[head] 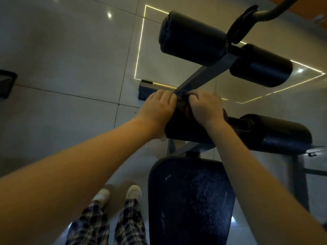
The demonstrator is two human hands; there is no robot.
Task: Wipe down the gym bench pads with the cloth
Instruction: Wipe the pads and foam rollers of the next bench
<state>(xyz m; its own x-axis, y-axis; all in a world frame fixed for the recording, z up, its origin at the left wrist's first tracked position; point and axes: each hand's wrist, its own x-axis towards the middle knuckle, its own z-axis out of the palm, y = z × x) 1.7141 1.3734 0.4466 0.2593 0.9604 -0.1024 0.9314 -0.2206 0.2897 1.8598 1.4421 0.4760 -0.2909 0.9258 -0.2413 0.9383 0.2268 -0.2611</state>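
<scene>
At the centre of the frame, both hands met on top of the near left roller pad (185,129), with a small dark bundle that looked like the cloth (182,106) bunched between them. It showed a trace of orange-brown in the dim light, and most of it was hidden by the knuckles. The right hand (206,107) had its fingers curled down over the bundle and appeared to grip it against the pad. The left hand (159,106) lay over the pad's top with its fingers bent and its fingertips against the cloth's edge. I could not tell whether it pinched the cloth or only braced on the pad.

By my reading, the step in hand was wiping this roller at its inner end, close to where the grey frame bar (200,76) ran toward the upper right.

Its partner, the near right roller pad (276,129), sat at the right of the frame, and the two far roller pads (191,38) lay in the upper right, all well apart from the hands. The seat pad (191,200), at the bottom centre, showed pale scuffs.

The next move probably called for dragging the cloth around the roller's curve with firm pressure, then shifting to the other pads.
</scene>
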